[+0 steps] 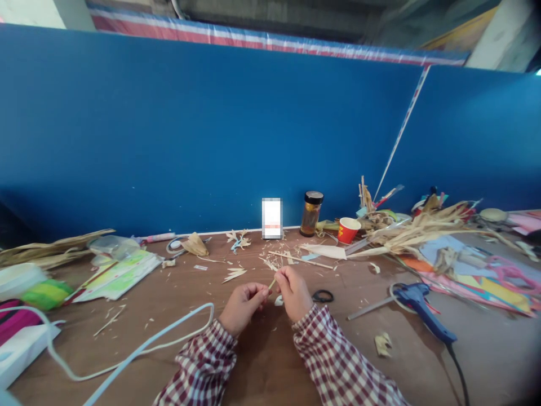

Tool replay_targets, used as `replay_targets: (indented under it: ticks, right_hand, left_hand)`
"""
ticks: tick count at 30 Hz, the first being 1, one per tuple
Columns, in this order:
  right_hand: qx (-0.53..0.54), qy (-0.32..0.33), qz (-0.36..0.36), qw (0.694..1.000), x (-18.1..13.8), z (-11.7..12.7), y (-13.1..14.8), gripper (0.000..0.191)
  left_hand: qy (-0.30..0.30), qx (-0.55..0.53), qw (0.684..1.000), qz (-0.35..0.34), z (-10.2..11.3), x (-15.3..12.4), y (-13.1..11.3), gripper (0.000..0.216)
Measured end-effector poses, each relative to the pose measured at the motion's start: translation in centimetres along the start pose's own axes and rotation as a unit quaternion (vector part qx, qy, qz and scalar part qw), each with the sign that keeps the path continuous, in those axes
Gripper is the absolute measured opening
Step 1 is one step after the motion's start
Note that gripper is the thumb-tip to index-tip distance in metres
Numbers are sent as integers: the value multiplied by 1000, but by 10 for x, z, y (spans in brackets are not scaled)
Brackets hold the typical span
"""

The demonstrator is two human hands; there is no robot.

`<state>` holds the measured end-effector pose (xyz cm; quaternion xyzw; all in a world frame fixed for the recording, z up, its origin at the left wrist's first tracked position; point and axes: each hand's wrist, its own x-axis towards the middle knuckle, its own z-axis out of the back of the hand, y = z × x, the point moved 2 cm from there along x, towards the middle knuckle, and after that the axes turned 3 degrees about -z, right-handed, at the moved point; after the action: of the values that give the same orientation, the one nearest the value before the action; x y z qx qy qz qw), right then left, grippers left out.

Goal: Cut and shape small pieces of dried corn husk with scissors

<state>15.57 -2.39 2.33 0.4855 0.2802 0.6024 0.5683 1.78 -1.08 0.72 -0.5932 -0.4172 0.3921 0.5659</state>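
Between my two hands is a thin yellowish strip (272, 283) that looks like a piece of dried husk or straw. My left hand (244, 304) pinches its lower end between thumb and forefinger. The upper end sits in the closed fingers of my right hand (293, 292). Just beyond my hands, short straw-coloured scraps (270, 264) and a longer thin stick (306, 260) lie on the brown table. A black ring-shaped item (323, 296) rests right of my right hand, and a small white piece (279, 301) lies beside it.
A blue glue gun (422, 310) lies at the right with its cord. Behind stand a red paper cup (349, 230) and a black-lidded jar (311, 214). Dried husks (422, 234) pile up at the right. White cables (143, 352) cross the left. A blue partition (190, 135) closes the back.
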Motion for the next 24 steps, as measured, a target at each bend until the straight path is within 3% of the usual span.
replay_targets:
  ticks: [6,13,19,24]
  right_hand:
    - [-15,-27,-2,1000,3,4,0,22]
    - [-7,-1,-23,1000,5,9,-4,22]
    - [47,48,-20,998,2,2,-5,22]
    - [146,84,-63,984,4,-4,-8,23]
  left_hand:
    - [-17,59,998,-31,5,2,8,24]
    - [-129,64,985,-100,11,2,3,24]
    - [-72,78,991,-79,2,-2,-1,20]
    - [-54,24,998,-39,2,0,6,22]
